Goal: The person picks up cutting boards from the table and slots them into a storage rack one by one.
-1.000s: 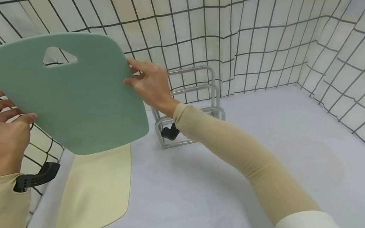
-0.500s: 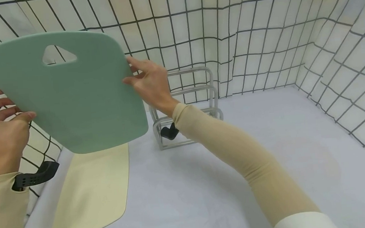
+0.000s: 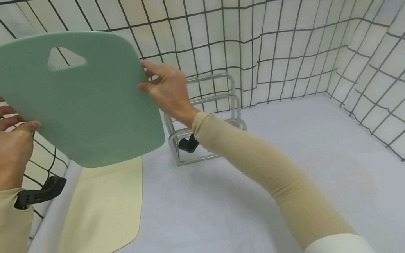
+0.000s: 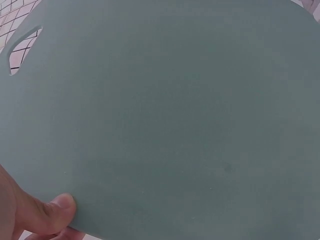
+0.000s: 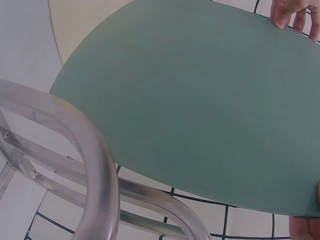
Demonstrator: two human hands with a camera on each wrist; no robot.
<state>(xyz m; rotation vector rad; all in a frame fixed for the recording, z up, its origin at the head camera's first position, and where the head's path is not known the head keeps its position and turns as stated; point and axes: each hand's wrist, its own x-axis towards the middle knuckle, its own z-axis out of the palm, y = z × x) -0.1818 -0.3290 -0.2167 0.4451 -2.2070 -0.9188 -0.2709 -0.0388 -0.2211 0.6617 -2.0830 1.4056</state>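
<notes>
A green cutting board [image 3: 91, 106] with a rounded triangular handle hole near its top is held up in the air, its broad face toward the head camera. My left hand [image 3: 2, 144] pinches its left edge, thumb [image 4: 57, 212] on the near face and fingers behind. On the opposite edge my right hand [image 3: 168, 87] pinches the board between thumb and fingers. Below it a cream cutting board [image 3: 104, 215] lies flat on the white surface, its far end hidden behind the green one.
A metal rack [image 3: 221, 97] of bent tubes stands behind my right forearm, partly covered by it; its bars [image 5: 95, 165] come close to the green board in the right wrist view. A white cloth [image 3: 265, 216] covers the table. Black-gridded white walls [image 3: 295, 37] enclose the back and sides.
Both hands and the green board have shifted very slightly upward in the head view. The grip on it is the same, and the cream board and rack show only slight camera drift.
</notes>
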